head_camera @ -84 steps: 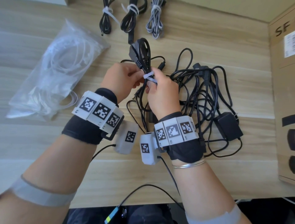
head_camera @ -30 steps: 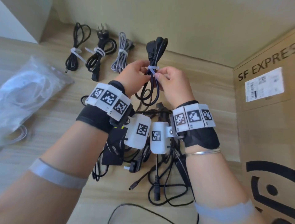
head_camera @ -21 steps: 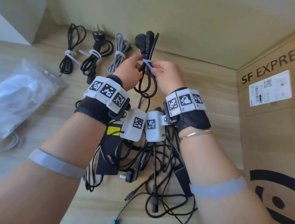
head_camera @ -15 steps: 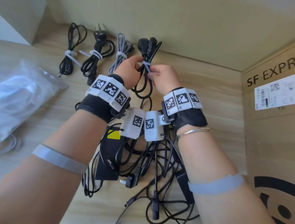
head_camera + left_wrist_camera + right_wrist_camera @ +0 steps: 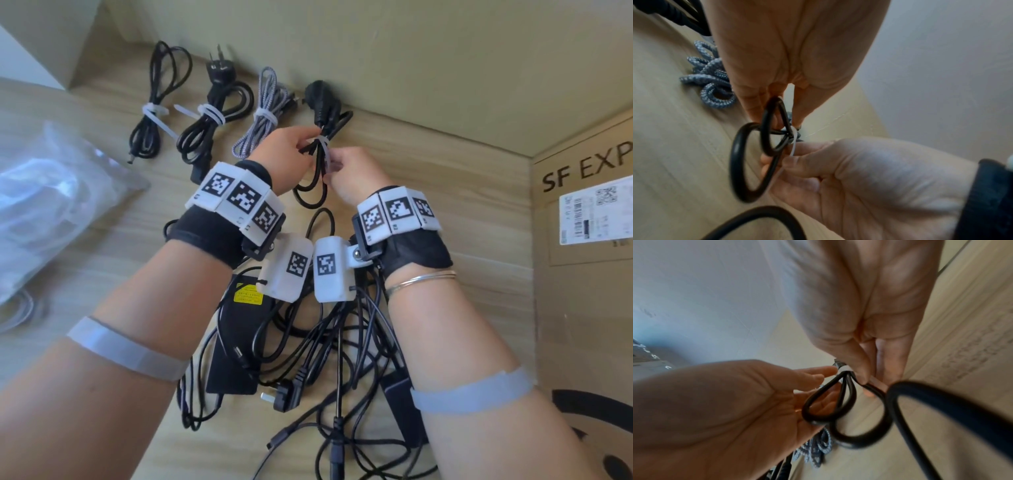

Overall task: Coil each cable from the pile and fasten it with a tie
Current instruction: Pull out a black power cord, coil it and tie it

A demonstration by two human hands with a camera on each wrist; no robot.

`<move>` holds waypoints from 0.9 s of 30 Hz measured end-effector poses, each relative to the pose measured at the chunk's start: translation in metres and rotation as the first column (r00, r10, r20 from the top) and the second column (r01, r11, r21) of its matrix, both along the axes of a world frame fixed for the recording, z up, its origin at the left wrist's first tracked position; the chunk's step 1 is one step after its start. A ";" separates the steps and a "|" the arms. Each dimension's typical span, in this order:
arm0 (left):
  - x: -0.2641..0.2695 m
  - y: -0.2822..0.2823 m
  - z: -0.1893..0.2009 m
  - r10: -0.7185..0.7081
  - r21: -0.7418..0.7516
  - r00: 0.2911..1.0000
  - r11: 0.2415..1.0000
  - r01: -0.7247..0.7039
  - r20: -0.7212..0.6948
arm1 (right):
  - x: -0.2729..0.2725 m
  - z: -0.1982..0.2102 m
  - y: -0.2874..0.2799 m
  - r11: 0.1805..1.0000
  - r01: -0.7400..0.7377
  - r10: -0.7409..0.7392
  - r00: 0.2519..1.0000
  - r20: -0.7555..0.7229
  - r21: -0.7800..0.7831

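The left hand (image 5: 284,147) is pinching the coiled black cable (image 5: 317,164) at its waist, fingers curled onto the strands. The right hand (image 5: 352,174) is pinching the white tie's (image 5: 323,150) tail between thumb and forefinger, beside the cable. The cable is lying against the wall, just right of the grey braided bundle (image 5: 263,116), which is sitting in a row with two tied black bundles (image 5: 209,116). Nearer than the cable, the pile (image 5: 308,342) is lying tangled under both wrists.

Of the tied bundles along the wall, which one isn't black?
The grey braided cable bundle, third from the left, beside the left hand. The other bundles in the row are black.
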State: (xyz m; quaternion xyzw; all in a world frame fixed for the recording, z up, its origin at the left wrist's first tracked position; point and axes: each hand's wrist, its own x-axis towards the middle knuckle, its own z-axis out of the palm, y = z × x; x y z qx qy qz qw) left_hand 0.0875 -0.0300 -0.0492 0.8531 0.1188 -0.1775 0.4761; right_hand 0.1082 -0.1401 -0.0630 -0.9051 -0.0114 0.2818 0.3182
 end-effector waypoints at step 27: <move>-0.059 0.024 0.037 -0.061 0.009 0.998 0.998 0.061 0.026 | -0.083 0.050 -0.004 0.998 0.062 -0.063 0.996 0.061 0.026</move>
